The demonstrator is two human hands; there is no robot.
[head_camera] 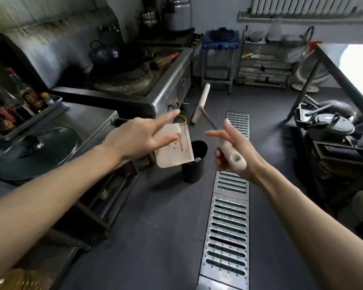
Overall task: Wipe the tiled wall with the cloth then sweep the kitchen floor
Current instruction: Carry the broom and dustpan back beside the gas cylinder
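My left hand [140, 139] holds a flat beige plastic plate [176, 149] with a red stripe over the floor; the index finger points straight out, and the thumb is hidden under the plate. My right hand [235, 151] grips the beige handle [232, 155] of a roller-like tool, lower fingers curled round it, two fingers stretched out. A thin metal rod runs from the handle up to a pale cylinder [200, 103]. The dark grey kitchen floor [155, 237] lies below both hands. No cloth or broom shows.
A black bucket [194, 164] stands on the floor under the plate. A metal drain grate [228, 227] runs down the middle. At left are a steel counter with a glass lid [38, 151], a bottle tray and a wok stove [122, 78]. Racks and a cluttered cart [331, 126] stand at right.
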